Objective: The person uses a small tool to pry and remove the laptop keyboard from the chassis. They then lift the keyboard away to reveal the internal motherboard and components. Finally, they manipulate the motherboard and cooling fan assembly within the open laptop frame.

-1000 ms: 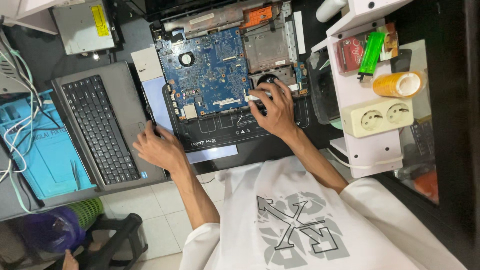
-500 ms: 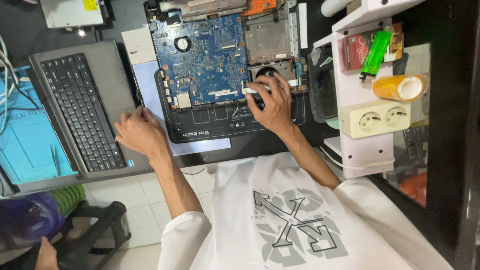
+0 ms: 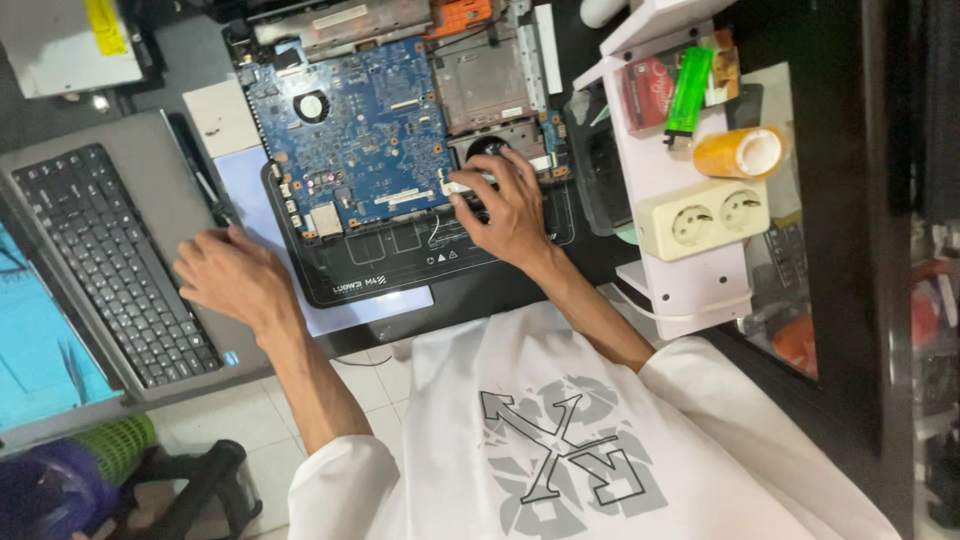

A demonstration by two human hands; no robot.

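An opened black laptop base (image 3: 400,262) lies on the desk with its blue motherboard (image 3: 350,140) bare. My right hand (image 3: 508,208) rests on the base's right part, fingertips pinched on a small white strip (image 3: 462,186) at the board's lower right edge. My left hand (image 3: 235,275) lies palm down on the right edge of a detached grey keyboard panel (image 3: 110,260), left of the base. Its fingertips reach a thin dark tool (image 3: 195,170) lying between panel and base. Whether they grip the tool is hidden.
A white shelf (image 3: 668,175) at the right carries a green lighter (image 3: 690,90), a yellow tape roll (image 3: 742,152) and a double wall socket (image 3: 705,218). A blue mat (image 3: 40,350) lies far left, a grey drive (image 3: 70,45) at the top left, a black stool (image 3: 190,490) below.
My left hand has slid left, away from the laptop's front corner and onto the keyboard panel. My right hand has stayed on the white strip. The view has shifted slightly.
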